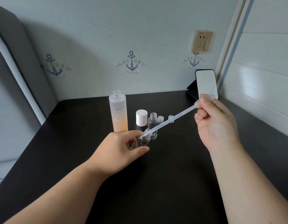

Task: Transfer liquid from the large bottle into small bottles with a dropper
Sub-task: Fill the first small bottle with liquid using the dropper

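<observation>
We are holding the dropper [170, 118] slantwise, its bulb pinched between the curled thumb and fingers of our right hand [216, 125] and its thin tip sitting in the open neck of a small clear bottle [144, 139]. Our left hand [122, 149] is gripping that small bottle, thumb below and fingers curled round its far side, tilting it toward the dropper above the dark tabletop [164, 183]. Whether liquid is lying inside the stem or the held bottle, we cannot tell.

Just behind the left-hand grip the large bottle [118, 110] is standing upright and uncapped; its frosted body is shading to orange at the foot and is bearing a partly readable word, "mpco", after an orange mark. Between the two grips, just beyond the held bottle, a second small bottle [153, 125] is standing open, with a white cap [141, 118] just beside it on the large bottle's side. Two small clear caps [160, 119] are lying behind the dropper's stem. Beyond the right-hand grip a phone [206, 84] is leaning against the wall, under a gold wall socket [202, 41]. The wallpaper [131, 63] is showing anchors lettered "ANCHORS".
</observation>
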